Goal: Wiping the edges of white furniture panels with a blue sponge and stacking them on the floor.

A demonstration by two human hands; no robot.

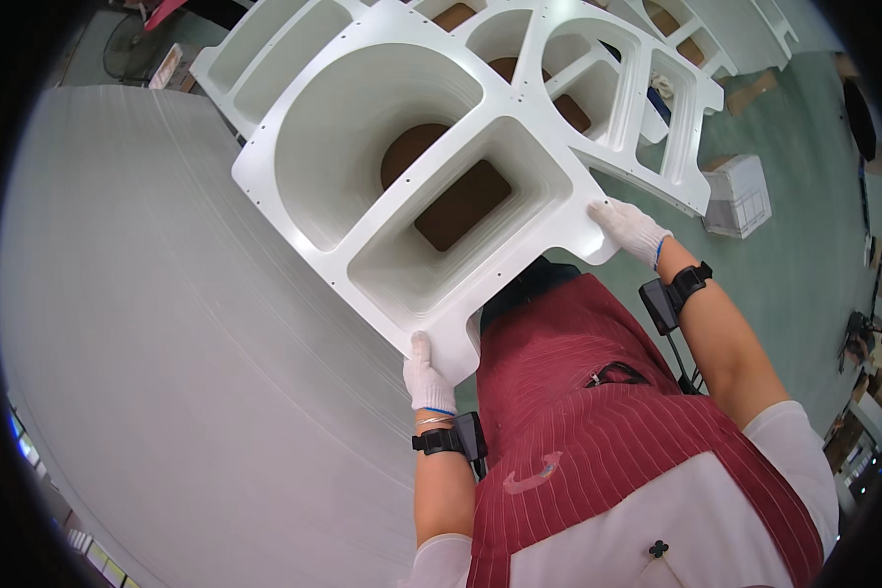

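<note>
A large white moulded panel lies in front of me, tilted in the view. It has a deep round opening and a deep rectangular one, with brown showing through both. My left hand, in a white knit glove, grips the panel's near left corner, thumb on top and fingers hidden beneath. At the near right corner my right hand, gloved the same way, is closed round the edge, its thumb on the upper face. Small dark holes dot the panel's rim.
More white moulded panels with similar openings stand beyond and to the right. A big pale grey curved surface fills the left side. A white carton sits on the green floor at the right. A fan stands far left.
</note>
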